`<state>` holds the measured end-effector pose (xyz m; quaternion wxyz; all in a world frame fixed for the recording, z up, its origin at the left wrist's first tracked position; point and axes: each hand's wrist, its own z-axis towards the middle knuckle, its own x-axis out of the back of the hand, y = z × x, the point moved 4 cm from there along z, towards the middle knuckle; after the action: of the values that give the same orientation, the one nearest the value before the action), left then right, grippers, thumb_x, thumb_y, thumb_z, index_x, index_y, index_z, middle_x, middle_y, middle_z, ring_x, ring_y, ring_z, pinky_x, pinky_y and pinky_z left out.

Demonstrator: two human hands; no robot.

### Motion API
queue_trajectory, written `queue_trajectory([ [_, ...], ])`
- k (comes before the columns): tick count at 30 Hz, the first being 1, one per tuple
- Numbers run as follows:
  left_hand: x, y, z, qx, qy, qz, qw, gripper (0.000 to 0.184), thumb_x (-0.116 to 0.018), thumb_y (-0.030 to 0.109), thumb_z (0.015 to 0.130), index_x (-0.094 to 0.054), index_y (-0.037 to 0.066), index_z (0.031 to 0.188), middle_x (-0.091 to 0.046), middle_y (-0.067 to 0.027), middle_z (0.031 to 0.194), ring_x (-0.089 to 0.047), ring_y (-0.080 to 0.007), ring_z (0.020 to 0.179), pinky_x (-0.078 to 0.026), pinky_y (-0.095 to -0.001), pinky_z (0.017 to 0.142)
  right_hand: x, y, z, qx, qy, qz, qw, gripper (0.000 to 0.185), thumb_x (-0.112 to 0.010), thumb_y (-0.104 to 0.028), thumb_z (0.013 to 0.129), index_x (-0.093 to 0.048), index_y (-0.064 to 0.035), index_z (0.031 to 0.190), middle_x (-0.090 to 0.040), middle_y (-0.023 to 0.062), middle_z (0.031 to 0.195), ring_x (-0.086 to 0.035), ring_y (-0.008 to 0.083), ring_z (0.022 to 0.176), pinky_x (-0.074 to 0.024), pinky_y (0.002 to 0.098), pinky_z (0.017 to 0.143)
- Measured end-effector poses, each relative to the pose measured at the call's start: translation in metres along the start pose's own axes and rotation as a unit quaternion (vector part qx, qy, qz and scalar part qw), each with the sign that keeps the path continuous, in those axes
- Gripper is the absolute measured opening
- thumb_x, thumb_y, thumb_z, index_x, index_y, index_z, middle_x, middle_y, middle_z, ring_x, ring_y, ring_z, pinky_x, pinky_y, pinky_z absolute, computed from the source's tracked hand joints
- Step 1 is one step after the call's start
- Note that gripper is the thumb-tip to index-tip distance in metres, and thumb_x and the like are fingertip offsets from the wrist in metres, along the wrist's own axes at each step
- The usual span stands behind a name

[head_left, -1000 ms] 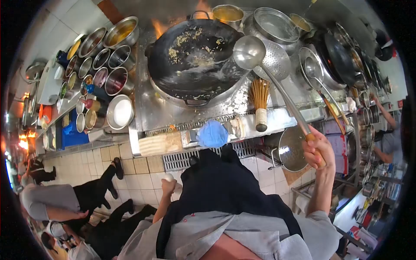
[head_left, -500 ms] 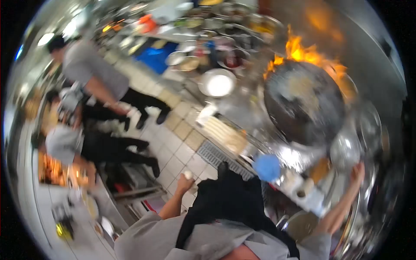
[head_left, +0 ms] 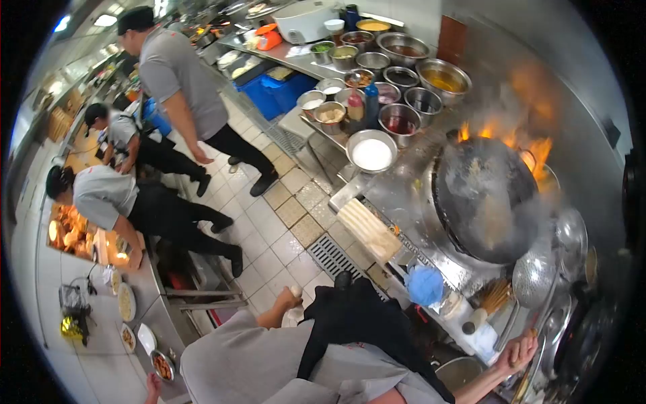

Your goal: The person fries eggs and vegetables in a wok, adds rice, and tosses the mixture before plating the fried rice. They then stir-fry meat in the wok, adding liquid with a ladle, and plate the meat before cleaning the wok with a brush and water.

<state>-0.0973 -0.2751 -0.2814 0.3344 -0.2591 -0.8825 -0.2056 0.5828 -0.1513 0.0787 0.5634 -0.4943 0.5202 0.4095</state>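
Note:
My left hand (head_left: 277,310), at my side over the floor, is closed on a bunched white cloth (head_left: 295,291); most of the cloth is hidden by the fingers. To the right, my right hand (head_left: 519,350) is in a fist around what looks like the tan end of a long-handled utensil (head_left: 534,332); its head cannot be made out. Beyond that hand lie a perforated strainer (head_left: 533,279) and a second strainer (head_left: 572,232). A dark, steaming wok (head_left: 481,225) sits over the burner, with flames (head_left: 538,151) behind its rim. Neither hand touches the wok.
Metal bowls of sauces (head_left: 400,121) and a white-filled bowl (head_left: 371,153) line the counter. A folded towel (head_left: 368,229), blue scrubber (head_left: 424,285) and bamboo brush (head_left: 494,296) lie along the stove's front. A co-worker (head_left: 180,81) stands in the aisle; others work at left.
My right hand has drawn back from beside the strainers toward my body. The view has shifted and sharpened; steam spreads over the wok. My left hand keeps its hold on the cloth.

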Motion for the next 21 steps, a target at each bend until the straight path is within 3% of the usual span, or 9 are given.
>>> queue_trajectory([
  [7,0.059,0.123,0.040,-0.132,0.041,-0.042,0.990,0.071,-0.076,0.036,0.066,-0.044,-0.007,0.112,-0.062,-0.0309,0.104,-0.062,-0.0433,0.101,-0.049,-0.0456,0.086,-0.053,0.085,-0.072,-0.093,0.230,-0.127,0.960,0.009,-0.041,-0.013,0.096,-0.047,-0.0076,0.092,-0.037,-0.0025,0.057,-0.032,0.0048,0.036,-0.0224,0.0228,0.025],
  [9,0.070,0.147,0.049,-0.161,0.043,-0.059,0.984,0.068,-0.075,0.033,0.066,-0.044,-0.007,0.111,-0.063,-0.0308,0.102,-0.062,-0.0438,0.100,-0.049,-0.0456,0.086,-0.051,0.112,-0.062,-0.177,0.142,-0.132,0.965,0.007,-0.044,-0.014,0.095,-0.050,-0.0113,0.098,-0.036,-0.0052,0.055,-0.031,0.0042,0.036,-0.0223,0.0223,0.026],
  [11,0.069,0.155,0.065,-0.164,0.043,-0.070,0.983,0.065,-0.075,0.030,0.067,-0.045,-0.007,0.110,-0.063,-0.0305,0.101,-0.062,-0.0440,0.099,-0.049,-0.0454,0.086,-0.050,0.140,-0.029,-0.184,0.268,-0.160,0.932,0.018,-0.041,-0.020,0.096,-0.046,-0.0142,0.080,-0.034,-0.0055,0.053,-0.027,0.0066,0.033,-0.0234,0.0237,0.027],
  [13,0.068,0.155,0.071,-0.171,0.041,-0.091,0.980,0.062,-0.074,0.028,0.066,-0.045,-0.007,0.109,-0.064,-0.0290,0.098,-0.063,-0.0433,0.095,-0.050,-0.0444,0.083,-0.007,0.148,0.017,-0.214,0.109,-0.125,0.963,0.021,-0.044,-0.017,0.095,-0.058,-0.0029,0.103,-0.037,-0.0050,0.053,-0.030,0.0057,0.034,-0.0259,0.0235,0.028],
  [15,0.064,0.144,0.072,-0.182,0.056,-0.080,0.979,0.063,-0.074,0.029,0.066,-0.045,-0.007,0.109,-0.064,-0.0280,0.095,-0.065,-0.0417,0.090,-0.053,-0.0439,0.078,0.022,0.155,0.060,-0.159,0.147,0.030,0.976,0.029,-0.045,-0.015,0.094,-0.056,0.0043,0.112,-0.038,-0.0044,0.054,-0.032,0.0064,0.036,-0.0268,0.0234,0.029],
  [17,0.057,0.126,0.060,-0.132,0.030,-0.096,0.986,0.061,-0.074,0.028,0.066,-0.045,-0.006,0.107,-0.065,-0.0269,0.093,-0.066,-0.0391,0.084,-0.054,-0.0425,0.070,0.011,0.183,0.079,-0.153,0.130,0.062,0.978,0.023,-0.046,-0.013,0.093,-0.058,-0.0003,0.107,-0.040,-0.0038,0.055,-0.034,0.0069,0.037,-0.0265,0.0226,0.030],
  [18,0.057,0.116,0.052,-0.106,0.019,-0.103,0.989,0.060,-0.074,0.028,0.066,-0.045,-0.006,0.107,-0.065,-0.0263,0.092,-0.067,-0.0378,0.081,-0.055,-0.0418,0.066,0.017,0.196,0.079,-0.168,0.124,0.008,0.978,0.024,-0.047,-0.009,0.092,-0.057,-0.0038,0.112,-0.043,-0.0027,0.059,-0.034,0.0071,0.038,-0.0268,0.0218,0.030],
  [19,0.055,0.110,0.041,-0.083,0.012,-0.086,0.993,0.060,-0.075,0.029,0.066,-0.045,-0.005,0.105,-0.065,-0.0256,0.092,-0.067,-0.0363,0.080,-0.055,-0.0415,0.064,0.003,0.197,0.074,-0.171,0.225,-0.056,0.958,0.029,-0.048,-0.007,0.090,-0.053,-0.0078,0.118,-0.045,-0.0017,0.062,-0.035,0.0070,0.038,-0.0276,0.0222,0.029],
  [21,0.033,0.065,0.051,-0.065,0.006,-0.038,0.997,0.067,-0.080,0.034,0.066,-0.045,-0.005,0.107,-0.064,-0.0257,0.094,-0.067,-0.0364,0.079,-0.056,-0.0422,0.066,0.002,0.142,0.068,-0.163,0.249,-0.263,0.918,0.042,-0.051,-0.007,0.088,-0.045,-0.0069,0.130,-0.046,-0.0006,0.063,-0.037,0.0074,0.038,-0.0286,0.0235,0.028],
])
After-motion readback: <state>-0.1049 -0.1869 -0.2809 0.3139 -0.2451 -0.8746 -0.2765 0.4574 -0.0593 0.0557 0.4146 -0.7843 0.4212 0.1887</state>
